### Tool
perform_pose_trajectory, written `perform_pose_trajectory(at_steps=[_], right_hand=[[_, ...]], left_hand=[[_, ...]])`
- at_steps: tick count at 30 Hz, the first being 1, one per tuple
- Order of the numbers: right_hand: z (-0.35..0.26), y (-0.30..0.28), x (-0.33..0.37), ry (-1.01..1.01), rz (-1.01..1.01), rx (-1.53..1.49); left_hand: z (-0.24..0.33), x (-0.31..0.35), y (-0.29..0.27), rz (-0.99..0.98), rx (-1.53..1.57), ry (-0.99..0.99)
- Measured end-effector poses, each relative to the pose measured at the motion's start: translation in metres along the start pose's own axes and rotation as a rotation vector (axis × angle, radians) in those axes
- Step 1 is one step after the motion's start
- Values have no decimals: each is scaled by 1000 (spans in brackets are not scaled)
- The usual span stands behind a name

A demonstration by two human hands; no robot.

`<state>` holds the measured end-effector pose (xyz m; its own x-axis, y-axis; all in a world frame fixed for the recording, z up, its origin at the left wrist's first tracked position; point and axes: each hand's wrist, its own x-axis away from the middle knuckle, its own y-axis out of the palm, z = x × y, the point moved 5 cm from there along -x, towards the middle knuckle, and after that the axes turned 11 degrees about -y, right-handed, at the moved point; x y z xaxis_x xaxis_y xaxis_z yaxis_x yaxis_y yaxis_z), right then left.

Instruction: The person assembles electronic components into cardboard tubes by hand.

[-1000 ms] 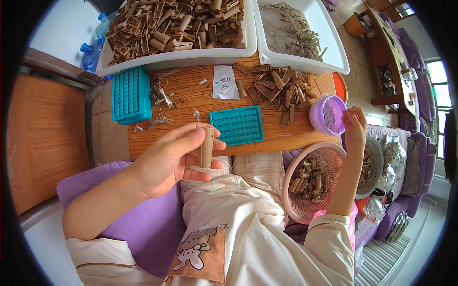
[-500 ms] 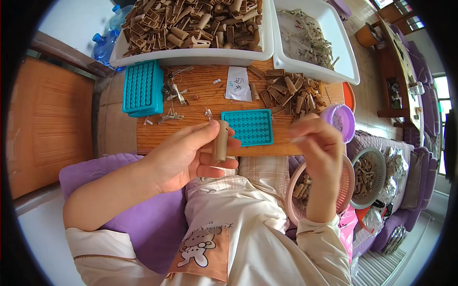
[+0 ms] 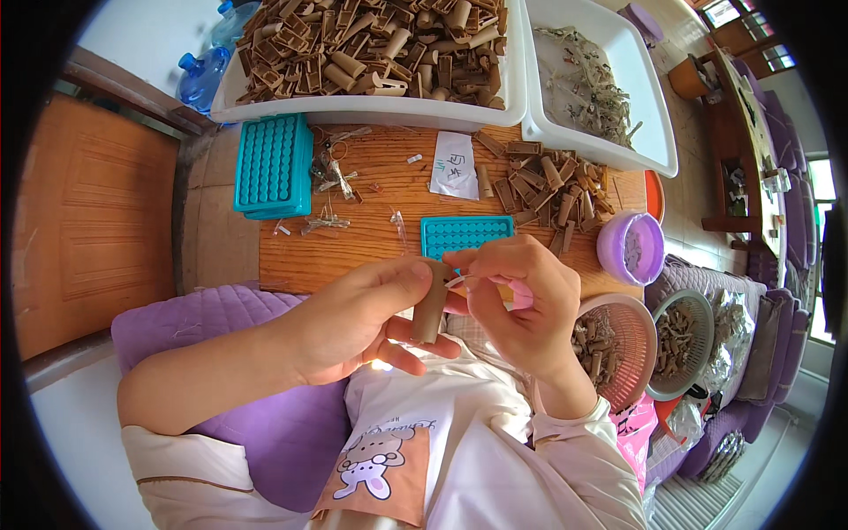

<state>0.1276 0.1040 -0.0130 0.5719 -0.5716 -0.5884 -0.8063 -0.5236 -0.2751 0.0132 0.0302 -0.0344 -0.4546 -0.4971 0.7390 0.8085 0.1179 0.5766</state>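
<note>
My left hand (image 3: 375,309) is closed around a brown half-round tube piece (image 3: 430,307), thumb near its top and fingers behind and below. Against that piece's upper right side my right hand (image 3: 530,305) pinches a thin whitish strip (image 3: 458,281), too small to make out exactly. Just beyond both hands lies a teal tray with rows of round cells (image 3: 428,231), partly covered by my right hand. Farther off on the wooden table (image 3: 380,252) are a loose heap of brown pieces (image 3: 552,181) and a white paper slip (image 3: 455,165).
At the back stand a white bin of brown pieces (image 3: 424,108) and another of tangled wires (image 3: 654,115). Stacked teal trays (image 3: 274,168) and small wire bundles (image 3: 325,221) are on the left. A purple bowl (image 3: 654,247), pink basket (image 3: 643,340) and grey basket (image 3: 702,331) line the right.
My right hand has come left from beside the purple bowl to the brown piece, bringing the whitish strip against it. My left hand has shifted slightly right and nearer me with the piece.
</note>
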Motion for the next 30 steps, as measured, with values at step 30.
perform_pose_trajectory(at_steps=[30], right_hand=[[23,-13,8,189,-557,-236]], left_hand=[[-18,-35,4,-41,-271,-92]])
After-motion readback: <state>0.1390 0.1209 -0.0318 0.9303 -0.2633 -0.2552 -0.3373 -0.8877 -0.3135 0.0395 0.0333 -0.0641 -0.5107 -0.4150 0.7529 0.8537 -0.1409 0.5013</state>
